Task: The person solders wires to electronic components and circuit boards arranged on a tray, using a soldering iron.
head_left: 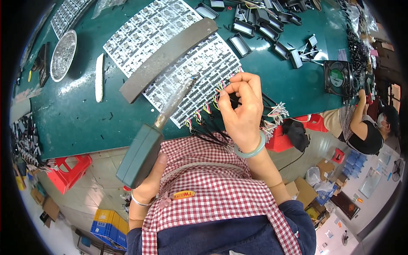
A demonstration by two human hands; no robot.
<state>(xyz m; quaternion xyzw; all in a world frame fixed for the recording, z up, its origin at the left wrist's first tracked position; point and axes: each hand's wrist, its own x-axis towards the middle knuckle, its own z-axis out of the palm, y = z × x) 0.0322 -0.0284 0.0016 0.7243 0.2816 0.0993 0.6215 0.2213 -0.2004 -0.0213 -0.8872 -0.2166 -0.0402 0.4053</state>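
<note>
A green soldering gun with a long, stained metal barrel is held in my left hand, its tip over a white panel of printed circuit boards. My right hand, with a pale green bangle on the wrist, pinches a thin coloured wire at the panel's near right edge. Along that edge, several black cables with bared coloured wire ends lie against the boards. Across the panel rests a dark, heavy bar. The exact contact between tip and board is too small to make out.
A white solder stick and a metal bowl lie left on the green table. Black plastic housings crowd the far right, near a square fan. Red stools stand below; another person sits at right.
</note>
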